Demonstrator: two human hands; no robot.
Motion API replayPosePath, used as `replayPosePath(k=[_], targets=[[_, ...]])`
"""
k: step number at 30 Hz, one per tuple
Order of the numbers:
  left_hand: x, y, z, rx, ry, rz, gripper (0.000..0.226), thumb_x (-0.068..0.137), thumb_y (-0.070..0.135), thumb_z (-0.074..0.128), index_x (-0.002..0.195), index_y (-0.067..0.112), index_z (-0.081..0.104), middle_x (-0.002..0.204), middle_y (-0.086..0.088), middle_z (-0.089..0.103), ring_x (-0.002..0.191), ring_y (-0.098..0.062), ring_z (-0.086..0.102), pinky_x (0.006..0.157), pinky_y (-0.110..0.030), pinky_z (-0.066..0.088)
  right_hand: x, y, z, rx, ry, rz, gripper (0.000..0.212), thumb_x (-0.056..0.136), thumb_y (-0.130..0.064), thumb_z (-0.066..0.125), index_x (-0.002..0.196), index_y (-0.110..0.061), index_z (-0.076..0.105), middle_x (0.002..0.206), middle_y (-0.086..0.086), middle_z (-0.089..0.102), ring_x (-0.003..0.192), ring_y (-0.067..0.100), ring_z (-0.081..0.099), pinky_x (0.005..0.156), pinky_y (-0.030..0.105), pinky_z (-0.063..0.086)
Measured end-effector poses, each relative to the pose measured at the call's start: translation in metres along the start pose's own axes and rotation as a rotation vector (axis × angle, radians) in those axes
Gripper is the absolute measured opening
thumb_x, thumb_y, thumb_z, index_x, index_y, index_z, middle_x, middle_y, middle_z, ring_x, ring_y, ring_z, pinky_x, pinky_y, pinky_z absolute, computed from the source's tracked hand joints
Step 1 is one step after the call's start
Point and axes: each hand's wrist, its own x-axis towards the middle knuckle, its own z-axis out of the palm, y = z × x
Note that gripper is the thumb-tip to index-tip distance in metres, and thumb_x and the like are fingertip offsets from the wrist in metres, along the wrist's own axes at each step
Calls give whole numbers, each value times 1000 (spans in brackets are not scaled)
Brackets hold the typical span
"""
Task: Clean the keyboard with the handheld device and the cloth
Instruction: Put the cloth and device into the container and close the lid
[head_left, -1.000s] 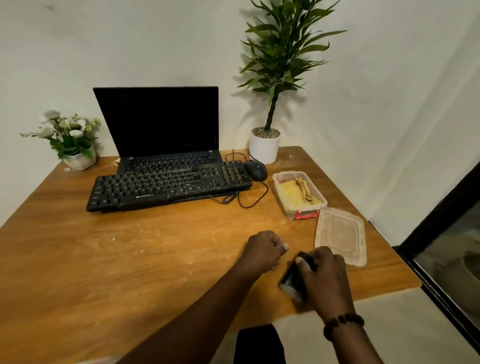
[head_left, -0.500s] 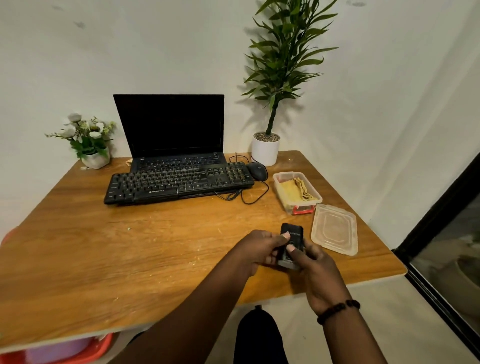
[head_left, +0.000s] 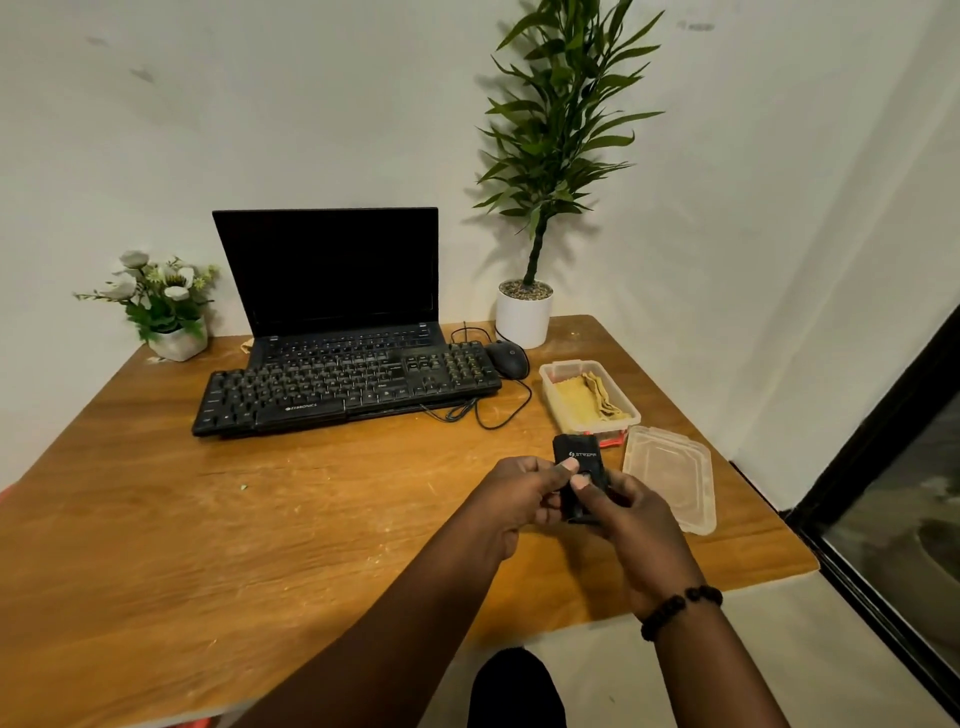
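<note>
A black keyboard lies at the back of the wooden table, in front of an open laptop. A small black handheld device with a white logo is held upright above the table's right front. My left hand grips its left side with the thumb on its face. My right hand holds its lower right side, thumb also on the face. A yellow cloth lies folded in an open clear plastic box behind the device.
The box's clear lid lies just right of my hands. A black mouse and its cable sit right of the keyboard. A tall potted plant stands at the back right, a small flower pot at the back left.
Both hands have lifted the device from near the table's front edge and turned it upright, logo facing me. My left hand went from a loose fist beside it to gripping it.
</note>
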Motion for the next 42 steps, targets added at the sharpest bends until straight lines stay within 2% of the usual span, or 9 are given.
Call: replayPosePath(k=[4, 7, 11, 16, 20, 28, 33, 36, 42], targets=[[15, 15, 3, -84, 14, 7, 26, 95, 26, 69, 102, 1, 67, 91, -15, 68, 64, -13, 64, 52, -21, 53, 19, -10, 1, -483, 133, -253, 60, 72, -37, 81, 123, -23, 52, 115, -2, 56, 100, 10, 55, 72, 19, 46], [28, 32, 11, -147, 23, 30, 27, 95, 22, 68, 108, -2, 66, 96, -18, 65, 74, -16, 64, 58, -24, 57, 42, -23, 8, -747, 267, -382, 58, 74, -33, 79, 123, -18, 53, 117, 6, 53, 105, 19, 53, 80, 30, 51], [55, 54, 19, -193, 62, 88, 12, 99, 16, 62, 103, 4, 64, 90, -10, 71, 70, -13, 69, 59, -27, 58, 87, -48, 10, -811, 360, -407, 60, 79, -28, 73, 132, -16, 48, 119, 13, 53, 110, 28, 52, 86, 42, 53], [98, 48, 13, 613, 399, 271, 28, 98, 16, 60, 126, 13, 62, 123, -6, 64, 112, -25, 60, 86, -32, 51, 154, -50, 15, -927, 373, -315, 55, 82, -30, 68, 134, -27, 48, 113, 15, 54, 107, 31, 53, 85, 38, 52], [116, 33, 11, 766, 348, 321, 48, 95, 17, 66, 141, 15, 53, 135, -7, 56, 125, -24, 53, 101, -38, 46, 186, -36, 17, -1054, 334, -205, 52, 88, -33, 64, 136, -30, 46, 119, 15, 52, 112, 31, 52, 87, 41, 53], [123, 5, 5, 799, 273, 405, 62, 87, 21, 77, 143, 23, 51, 130, -4, 59, 121, -21, 54, 98, -41, 49, 200, -23, 9, -1239, 142, -107, 34, 89, -34, 63, 121, -22, 61, 110, 8, 67, 101, 25, 62, 82, 35, 52], [111, 2, 10, 785, 382, 333, 42, 91, 28, 71, 127, 14, 56, 120, -6, 59, 110, -22, 56, 88, -37, 49, 163, -24, -10, -935, 557, -291, 25, 89, -24, 64, 113, -15, 64, 112, 11, 63, 105, 27, 57, 83, 39, 54], [102, -6, 19, 771, 351, 272, 20, 95, 26, 67, 109, 15, 59, 109, -7, 64, 101, -24, 59, 81, -38, 49, 130, -5, -28, -1001, 587, -126, 31, 89, -31, 64, 111, -10, 60, 114, 15, 61, 108, 32, 55, 85, 40, 50], [77, -17, 38, 746, 253, 208, 12, 100, 18, 57, 109, 16, 64, 112, -5, 66, 101, -22, 61, 74, -32, 48, 99, 23, -19, -1293, 408, 97, 52, 88, -47, 59, 125, -14, 43, 128, 13, 48, 117, 28, 46, 94, 37, 46]])
